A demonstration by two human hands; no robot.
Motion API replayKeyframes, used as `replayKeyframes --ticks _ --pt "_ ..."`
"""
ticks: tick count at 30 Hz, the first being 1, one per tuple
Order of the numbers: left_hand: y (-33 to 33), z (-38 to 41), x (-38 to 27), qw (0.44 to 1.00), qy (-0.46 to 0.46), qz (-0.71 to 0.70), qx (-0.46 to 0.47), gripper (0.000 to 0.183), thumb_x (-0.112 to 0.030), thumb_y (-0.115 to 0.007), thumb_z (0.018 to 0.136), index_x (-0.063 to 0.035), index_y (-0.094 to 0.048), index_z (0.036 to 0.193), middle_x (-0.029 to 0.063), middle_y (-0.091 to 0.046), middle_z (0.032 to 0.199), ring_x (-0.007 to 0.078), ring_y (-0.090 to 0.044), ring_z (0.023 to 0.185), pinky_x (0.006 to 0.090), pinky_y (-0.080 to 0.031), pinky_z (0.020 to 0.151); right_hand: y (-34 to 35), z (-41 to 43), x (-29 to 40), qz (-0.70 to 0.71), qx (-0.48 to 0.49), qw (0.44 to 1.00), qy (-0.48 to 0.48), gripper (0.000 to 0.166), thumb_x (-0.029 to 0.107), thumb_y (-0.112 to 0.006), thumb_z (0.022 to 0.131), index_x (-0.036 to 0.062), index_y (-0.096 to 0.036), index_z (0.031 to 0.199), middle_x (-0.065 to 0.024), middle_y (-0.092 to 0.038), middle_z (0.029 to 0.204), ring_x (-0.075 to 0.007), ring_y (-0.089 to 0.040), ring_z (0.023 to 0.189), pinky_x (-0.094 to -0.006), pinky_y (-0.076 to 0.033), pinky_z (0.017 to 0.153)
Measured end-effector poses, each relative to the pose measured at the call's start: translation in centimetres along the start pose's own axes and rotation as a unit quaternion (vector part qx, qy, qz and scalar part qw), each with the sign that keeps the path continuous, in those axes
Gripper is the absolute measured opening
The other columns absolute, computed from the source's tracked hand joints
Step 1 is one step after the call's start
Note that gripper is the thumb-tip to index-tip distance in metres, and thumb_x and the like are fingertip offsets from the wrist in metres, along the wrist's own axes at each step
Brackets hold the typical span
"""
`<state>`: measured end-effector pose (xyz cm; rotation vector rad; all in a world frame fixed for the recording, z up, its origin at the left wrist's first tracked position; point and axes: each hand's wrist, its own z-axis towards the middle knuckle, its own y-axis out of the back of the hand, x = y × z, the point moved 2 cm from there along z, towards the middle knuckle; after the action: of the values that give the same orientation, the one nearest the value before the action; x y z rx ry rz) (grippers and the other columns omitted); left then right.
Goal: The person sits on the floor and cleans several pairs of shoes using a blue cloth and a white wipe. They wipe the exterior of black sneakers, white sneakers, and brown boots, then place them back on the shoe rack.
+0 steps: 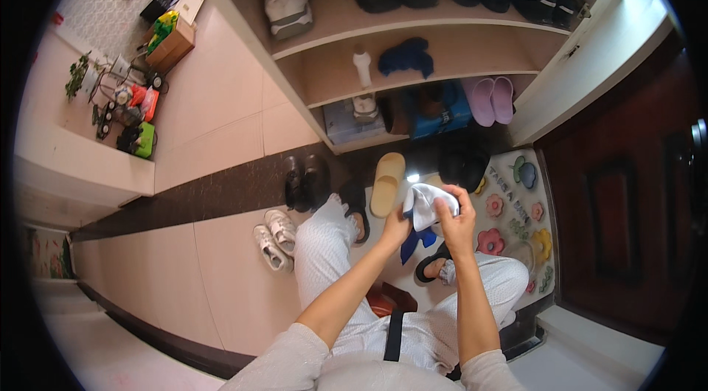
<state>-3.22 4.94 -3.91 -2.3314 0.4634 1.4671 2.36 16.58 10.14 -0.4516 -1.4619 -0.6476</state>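
Between my two hands is a white and blue cloth (428,204), bunched up over the floor. My left hand (397,225) grips its blue edge from the left, and a blue part hangs down below. My right hand (458,214) pinches the white part from the right. Just left of the cloth lies a cream slipper (387,185); another pale slipper is partly hidden behind the cloth. Black shoes (463,165) stand beyond my right hand. In the cabinet ahead, a blue cloth (406,57) lies on the middle shelf beside a white bottle-like object (362,66).
An open shoe cabinet (398,91) holds shoes, boxes and purple clogs (492,101). White sneakers (275,239) and black leather shoes (307,181) stand on the floor to the left. A flowered mat (517,225) lies beside the dark door (614,214) at right.
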Motion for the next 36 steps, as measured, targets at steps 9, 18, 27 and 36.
replayKeyframes --ticks 9,18,27,36 --pt "0.1 -4.2 -3.9 0.957 0.153 -0.244 0.047 0.030 -0.025 -0.045 0.097 -0.0112 -0.053 0.121 0.0021 -0.061 0.109 0.0130 -0.060 0.099 0.0271 -0.050 0.081 -1.5 -6.3 -6.8 -0.215 0.056 0.970 0.098 0.056 0.005 -0.070 0.071 0.0011 -0.051 0.124 -0.0196 -0.052 0.118 -0.0378 -0.049 0.114 -0.0412 -0.041 0.094" --pt "4.2 4.1 -9.0 0.979 0.078 0.093 0.163 0.037 -0.021 -0.049 0.096 -0.0074 -0.051 0.130 0.0044 -0.063 0.115 0.0141 -0.061 0.100 0.0267 -0.045 0.086 -1.8 2.6 -11.0 -0.064 -0.092 0.993 0.025 0.047 -0.002 -0.067 0.070 0.0018 -0.059 0.116 -0.0168 -0.066 0.104 -0.0283 -0.063 0.100 -0.0339 -0.047 0.086" --pt "10.1 20.6 -6.7 0.849 -0.123 0.507 -0.081 0.066 -0.018 -0.066 0.080 -0.0009 -0.039 0.137 0.0258 -0.035 0.141 0.0316 -0.055 0.113 0.0367 -0.044 0.094 -1.5 7.9 -10.8 -0.004 0.056 0.997 -0.055 0.043 -0.003 -0.066 0.073 0.0001 -0.058 0.116 -0.0111 -0.066 0.101 -0.0175 -0.062 0.098 -0.0287 -0.046 0.086" --pt "10.4 31.0 -7.6 0.803 -0.133 0.577 -0.063 0.071 -0.008 -0.070 0.070 -0.0068 -0.040 0.134 0.0204 -0.040 0.139 0.0363 -0.052 0.115 0.0424 -0.044 0.095 -4.1 10.0 -12.5 0.092 0.114 0.981 -0.126 0.045 -0.003 -0.068 0.074 0.0013 -0.058 0.118 -0.0081 -0.065 0.101 -0.0146 -0.060 0.098 -0.0283 -0.046 0.087"
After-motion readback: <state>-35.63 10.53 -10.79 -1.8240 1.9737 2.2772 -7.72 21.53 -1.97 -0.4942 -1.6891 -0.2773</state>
